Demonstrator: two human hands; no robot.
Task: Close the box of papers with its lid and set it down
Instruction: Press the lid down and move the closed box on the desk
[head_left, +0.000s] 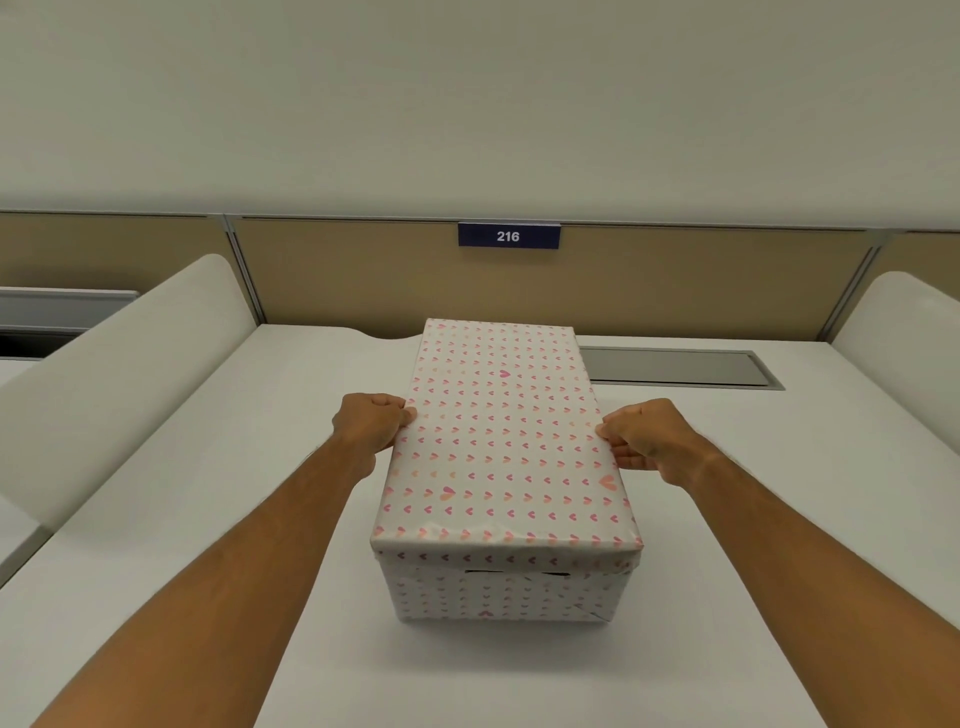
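The rectangular cardboard box wrapped in white paper printed with small pink hearts (501, 592) stands on the white worktop (218, 545), near the middle, its long side running away from the person. Its matching heart-patterned lid (501, 441) sits over the top, the rim overlapping the box walls; a dark slot shows just under the lid's near edge. The left hand (371, 423) is curled against the lid's left long edge, fingers (408, 415) closed on it. The right hand (644, 434) pinches the right long edge the same way, its fingers (605, 431) closed on the rim. Behind the box, a grey metal hatch (680, 366) is set flush in the worktop, and a dark blue plaque reading 216 (508, 236) hangs on the tan partition panel (363, 270).
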